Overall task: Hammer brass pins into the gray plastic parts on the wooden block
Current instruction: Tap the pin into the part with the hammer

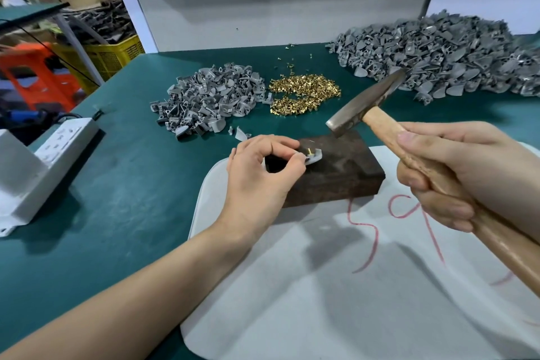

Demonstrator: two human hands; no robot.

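Nearest the camera, a white sheet [292, 301] with red marks is spread over the green table [131, 184].

The right hand [447, 172] is wrapped round the wooden handle of the hammer [365, 109], thumb laid along the top. The head is held raised, up and to the right of the work.

The left hand [260, 172] pinches the gray plastic part [315, 157] between thumb and forefinger. The part is seated on the top left of the wooden block [339, 166], which rests on the sheet's far edge. A brass pin [308, 151] stands in the part, its head proud; it is judged not yet driven.

Beyond the block lie a small heap of gray parts [207, 99] and a heap of brass pins [304, 93] just beside it. A larger gray heap [438, 52] lies at far right. A white power strip [67, 140] lies at the left.

Risks noted:
- The holding fingertips are touching the part, close beside the pin. A blow landing left of centre could strike them.
- A glancing blow could bend the pin or flick it out, as the pin appears only loosely seated.
- The part sits near the block's corner, so it could be knocked off if the pinch slackens.
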